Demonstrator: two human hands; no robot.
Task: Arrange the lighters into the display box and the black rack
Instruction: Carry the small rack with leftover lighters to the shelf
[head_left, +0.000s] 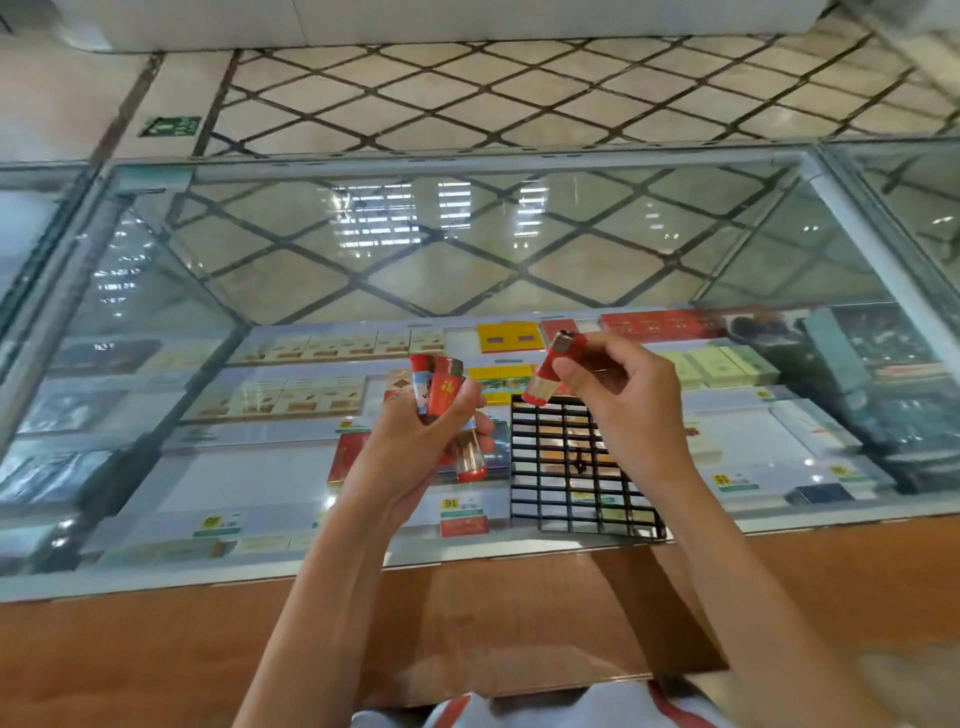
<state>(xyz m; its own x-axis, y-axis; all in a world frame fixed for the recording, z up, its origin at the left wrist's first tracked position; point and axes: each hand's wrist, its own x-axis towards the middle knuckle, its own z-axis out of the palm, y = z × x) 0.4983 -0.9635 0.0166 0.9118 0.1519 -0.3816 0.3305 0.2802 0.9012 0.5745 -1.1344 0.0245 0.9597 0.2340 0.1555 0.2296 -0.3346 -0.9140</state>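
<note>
Right hand (626, 410), lighter (546, 375) diagonal, cap up

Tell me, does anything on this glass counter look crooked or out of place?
Only the black grid rack: it lies askew to the front edge of the glass counter, its near corner reaching that edge.

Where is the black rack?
The black rack lies on the glass counter, right of centre in the head view, beneath the right hand holding a red lighter.

Black rack (551, 483) cells open from above; glass counter (208, 467) beside it free.
</note>
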